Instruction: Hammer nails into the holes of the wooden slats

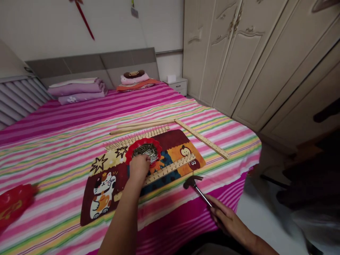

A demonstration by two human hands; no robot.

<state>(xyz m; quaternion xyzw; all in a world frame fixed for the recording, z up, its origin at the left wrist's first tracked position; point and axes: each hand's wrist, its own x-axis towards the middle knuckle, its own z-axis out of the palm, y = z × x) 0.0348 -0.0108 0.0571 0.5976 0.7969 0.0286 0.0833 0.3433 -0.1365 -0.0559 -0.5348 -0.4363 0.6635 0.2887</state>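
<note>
My left hand reaches over the near rim of a red scalloped bowl, its fingers bunched down at a heap of metal nails. What the fingertips hold, if anything, is hidden. In my right hand is a hammer, gripped by its handle, with the dark claw head over the bed's near edge. Between the hands lies a wooden strip with a row of nails standing in it; my left forearm covers part of it. Beyond the bowl, another wooden piece bristles with upright nails.
A cartoon-patterned mat lies under the bowl on a striped bed. Behind are loose wooden strips, and a strip with holes slants at the right. A red object rests at far left. Folded bedding sits near the headboard.
</note>
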